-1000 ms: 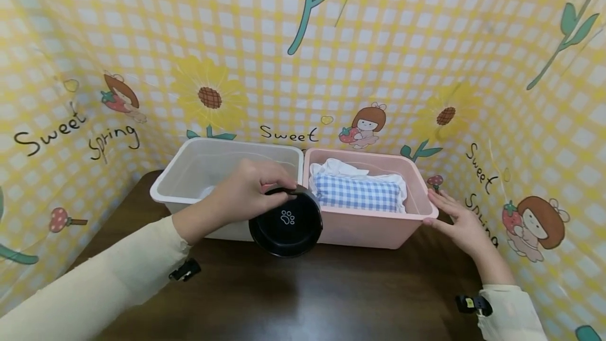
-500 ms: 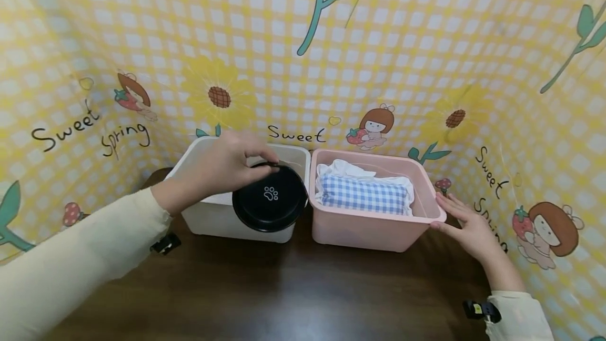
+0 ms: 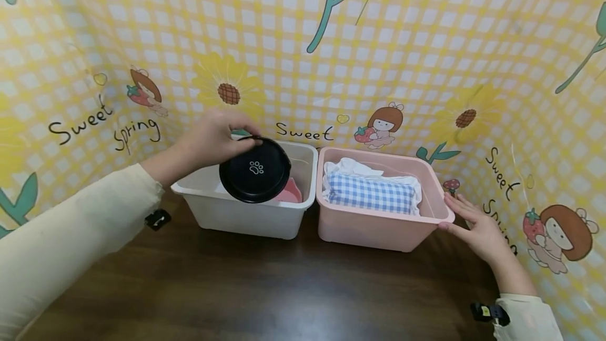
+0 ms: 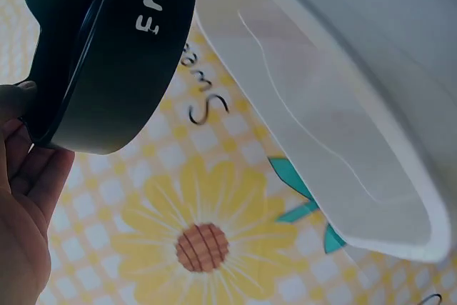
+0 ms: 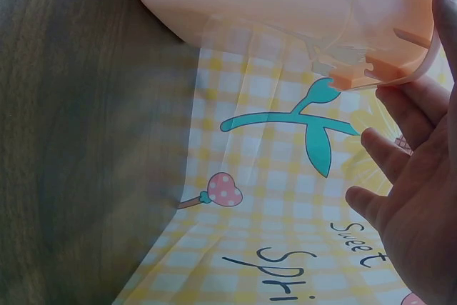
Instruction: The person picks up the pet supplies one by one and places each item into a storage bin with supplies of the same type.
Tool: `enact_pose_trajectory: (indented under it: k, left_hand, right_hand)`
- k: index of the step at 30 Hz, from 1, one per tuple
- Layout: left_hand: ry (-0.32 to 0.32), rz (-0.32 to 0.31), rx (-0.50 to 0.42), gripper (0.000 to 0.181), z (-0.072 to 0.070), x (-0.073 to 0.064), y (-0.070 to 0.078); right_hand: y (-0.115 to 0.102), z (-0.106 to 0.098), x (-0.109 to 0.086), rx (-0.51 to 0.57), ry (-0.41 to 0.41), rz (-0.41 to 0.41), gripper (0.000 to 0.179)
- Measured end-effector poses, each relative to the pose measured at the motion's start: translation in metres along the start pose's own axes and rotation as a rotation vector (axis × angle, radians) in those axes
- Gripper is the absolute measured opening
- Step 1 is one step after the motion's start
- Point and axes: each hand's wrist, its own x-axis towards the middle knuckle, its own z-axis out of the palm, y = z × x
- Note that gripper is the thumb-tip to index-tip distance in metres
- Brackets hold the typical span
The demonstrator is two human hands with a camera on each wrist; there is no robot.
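My left hand point(image 3: 215, 138) pinches the rim of a black pet bowl point(image 3: 246, 183) with a white paw print inside. The bowl is tipped up, its inside facing the head camera, over the off-white bin point(image 3: 243, 220). In the left wrist view, a pointed ear rises from the bowl's rim and white lettering runs along its side. My right hand point(image 3: 480, 230) touches the rim of the pink bin point(image 3: 369, 233) at its front right corner, fingers fairly straight. Inside this bin lies a blue-and-white checked cushion point(image 3: 371, 193) with a white frilled edge.
Something pink point(image 3: 290, 192) lies in the off-white bin, partly hidden by the bowl. Both bins stand side by side on a dark wooden table point(image 3: 265, 288). A yellow checked cloth point(image 3: 293, 83) hangs close behind the bins and along both sides.
My left hand has carried the black bowl up and leftward, from in front of where the bins meet to over the off-white bin. The pink thing has come into view. My right hand stays at its corner.
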Motion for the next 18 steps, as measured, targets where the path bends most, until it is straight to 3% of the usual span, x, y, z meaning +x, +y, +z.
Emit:
enact_pose_trajectory:
  k: [7, 13, 18]
  left_hand:
    - [-0.018, -0.118, 0.075, 0.008, -0.005, -0.005, -0.023]
    - [-0.101, -0.273, 0.087, 0.007, -0.009, -0.010, -0.039]
    - [-0.173, -0.354, 0.111, 0.006, -0.007, -0.017, -0.049]
  right_hand:
    - [0.000, -0.003, -0.001, -0.012, -0.020, 0.017, 0.072]
    - [-0.002, -0.003, 0.000, 0.006, -0.022, 0.022, 0.071]
    - [-0.001, -0.002, 0.001, 0.006, -0.022, 0.009, 0.071]
